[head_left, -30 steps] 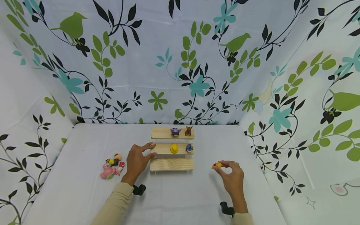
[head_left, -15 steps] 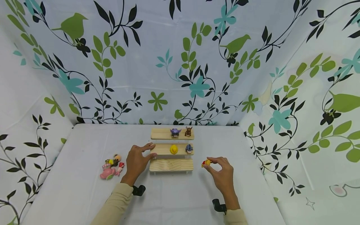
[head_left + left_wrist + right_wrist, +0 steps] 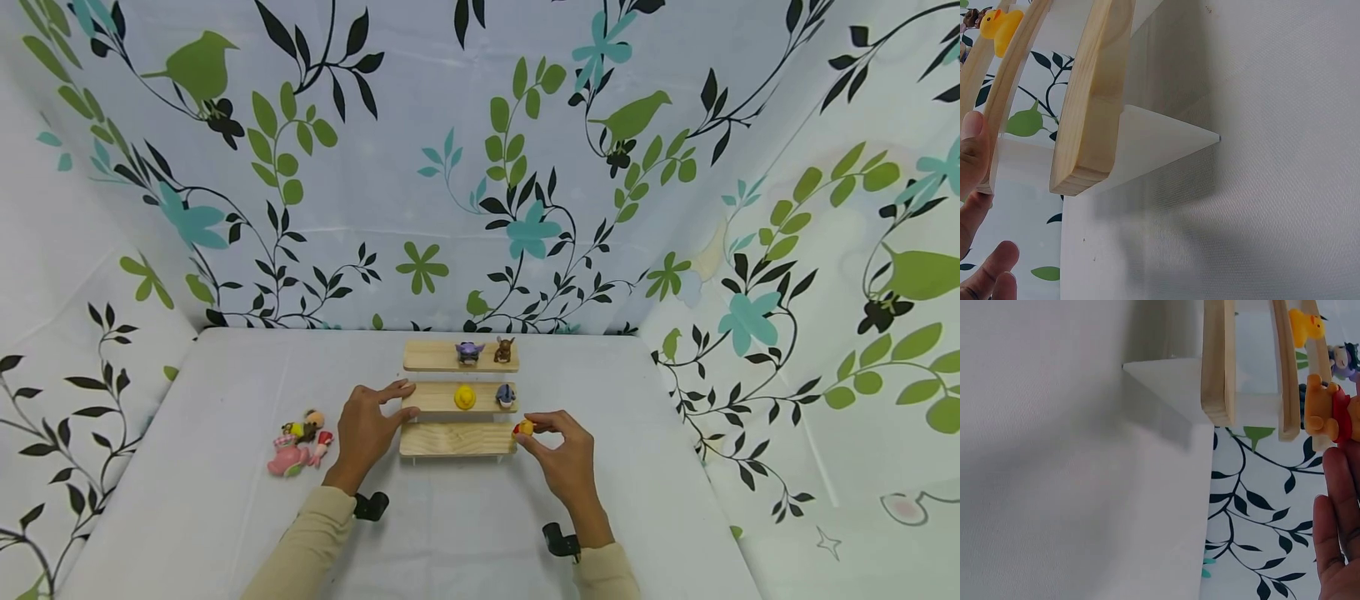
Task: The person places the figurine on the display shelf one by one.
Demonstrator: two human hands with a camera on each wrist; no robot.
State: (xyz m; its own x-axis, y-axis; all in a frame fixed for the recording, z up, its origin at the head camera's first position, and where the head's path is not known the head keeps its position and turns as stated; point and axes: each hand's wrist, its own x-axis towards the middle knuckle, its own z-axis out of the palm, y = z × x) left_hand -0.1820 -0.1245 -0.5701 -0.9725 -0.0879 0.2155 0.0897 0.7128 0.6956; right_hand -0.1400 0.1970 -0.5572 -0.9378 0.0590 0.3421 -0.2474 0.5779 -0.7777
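Observation:
My right hand (image 3: 562, 458) pinches a small yellow bear figurine in a red shirt (image 3: 524, 427) by the right end of the lowest board. In the right wrist view the bear (image 3: 1322, 412) lies on its side in the frame, partly cut off. My left hand (image 3: 362, 433) grips the left end of the middle board of a three-tier wooden shelf (image 3: 457, 439), thumb and finger at its edges. On that middle board sit a yellow duck (image 3: 465, 397) and a blue-grey figurine (image 3: 506, 396). The top board bears a purple big-eared figurine (image 3: 469, 353) and a brown one (image 3: 504, 350).
Several toy figurines lie in a pile left of the left hand, among them a pink one (image 3: 287, 458). White supports (image 3: 1154, 140) carry the boards on a white-covered table (image 3: 442, 533). A leaf-patterned curtain (image 3: 420, 167) hangs behind.
My right hand has moved left with the bear figurine, from well right of the shelf to the lowest board's right end. The left hand has stayed on the middle board.

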